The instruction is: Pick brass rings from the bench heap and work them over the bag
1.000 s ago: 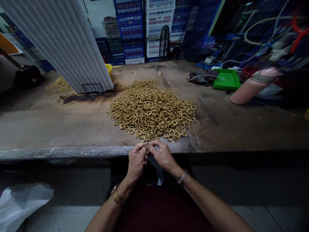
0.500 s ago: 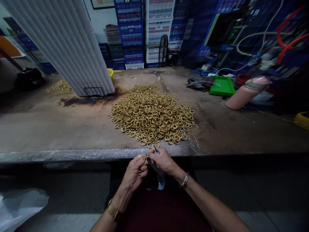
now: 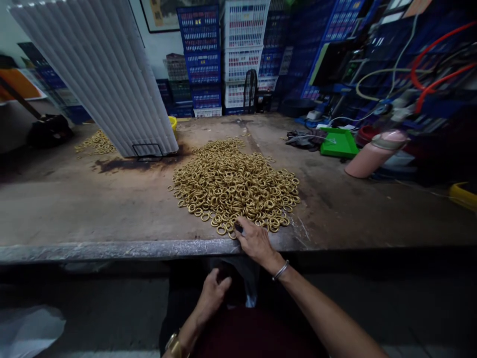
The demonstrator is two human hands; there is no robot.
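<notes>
A large heap of brass-coloured rings [image 3: 231, 181] lies on the worktable in front of me. My right hand [image 3: 257, 241] reaches over the table's front edge to the near side of the heap. A small dark tool [image 3: 239, 227] shows between its thumb and fingers; its kind cannot be made out. Below the table edge, over my lap, my left hand [image 3: 214, 293] has its thumb and forefinger apart, with no ring visible in it. Beside it hangs a translucent plastic bag [image 3: 250, 283], partly hidden in shadow.
A tall ribbed pale panel [image 3: 112, 79] stands on the worktable [image 3: 93, 209] at left, a smaller pile of rings [image 3: 97, 143] behind it. To the right are a green tray [image 3: 338, 143], a pink cylinder [image 3: 376, 154] and hoses. Stacked crates [image 3: 203, 64] line the back.
My hands were together over the table edge, the left one holding rings. The left has since dropped toward my lap without visible rings; the right has moved forward to the heap.
</notes>
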